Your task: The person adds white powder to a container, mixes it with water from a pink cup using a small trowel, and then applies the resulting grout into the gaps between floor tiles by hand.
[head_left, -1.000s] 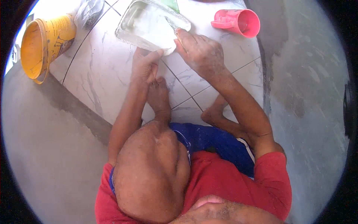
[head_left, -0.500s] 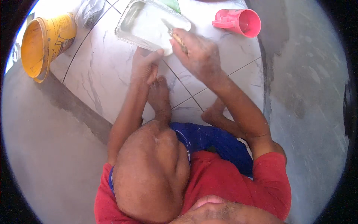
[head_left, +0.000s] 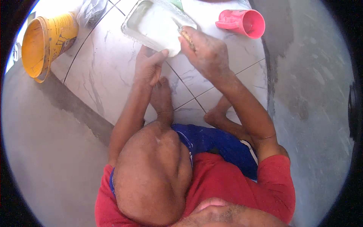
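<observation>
A rectangular tray [head_left: 130,34] holds a smooth white paste [head_left: 153,22] that reaches its near corner. At the near edge my left hand [head_left: 148,64] grips the tray, thumb on top and the other fingers underneath, partly hidden. My right hand [head_left: 207,53] is closed round the tan handle of a knife-like tool [head_left: 187,38]. Its thin grey blade points away from me into the paste at the tray's right side; the blade's exact shape is hard to make out.
A pink mug [head_left: 242,22] lies on its side on the white tiles [head_left: 109,64] at the far right. To the left a yellow bucket [head_left: 62,32] lies tipped, beside a clear plastic bag [head_left: 92,13]. Something green [head_left: 177,3] shows behind the tray. Grey concrete [head_left: 314,125] borders the tiles.
The tray has shifted a little to the right and turned slightly. My right hand has moved right and slightly nearer with the tool. My left hand keeps its grip.
</observation>
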`<state>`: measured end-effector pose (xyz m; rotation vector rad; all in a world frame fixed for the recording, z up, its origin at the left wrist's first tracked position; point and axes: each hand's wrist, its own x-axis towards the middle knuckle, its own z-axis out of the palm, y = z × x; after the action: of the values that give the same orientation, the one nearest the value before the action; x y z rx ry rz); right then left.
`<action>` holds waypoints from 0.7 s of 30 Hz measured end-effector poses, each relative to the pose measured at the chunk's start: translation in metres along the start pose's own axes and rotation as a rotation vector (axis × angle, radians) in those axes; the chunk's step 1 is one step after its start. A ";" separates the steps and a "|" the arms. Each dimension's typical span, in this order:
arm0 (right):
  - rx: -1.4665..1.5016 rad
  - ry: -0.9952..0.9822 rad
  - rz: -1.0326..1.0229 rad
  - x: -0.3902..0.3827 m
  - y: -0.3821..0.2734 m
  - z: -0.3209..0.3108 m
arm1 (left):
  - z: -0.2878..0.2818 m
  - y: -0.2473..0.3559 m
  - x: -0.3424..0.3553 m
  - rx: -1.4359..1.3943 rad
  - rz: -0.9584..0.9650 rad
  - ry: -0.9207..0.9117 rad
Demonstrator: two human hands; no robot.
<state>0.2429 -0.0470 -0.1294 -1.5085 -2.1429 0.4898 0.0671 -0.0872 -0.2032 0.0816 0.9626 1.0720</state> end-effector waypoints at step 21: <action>-0.075 -0.519 -0.236 0.004 0.004 -0.036 | -0.016 0.011 0.003 0.056 -0.095 -0.089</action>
<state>0.2651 -0.0414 -0.1014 -1.2351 -2.7188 0.7895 0.0489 -0.0850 -0.2097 0.1276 0.9073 0.9471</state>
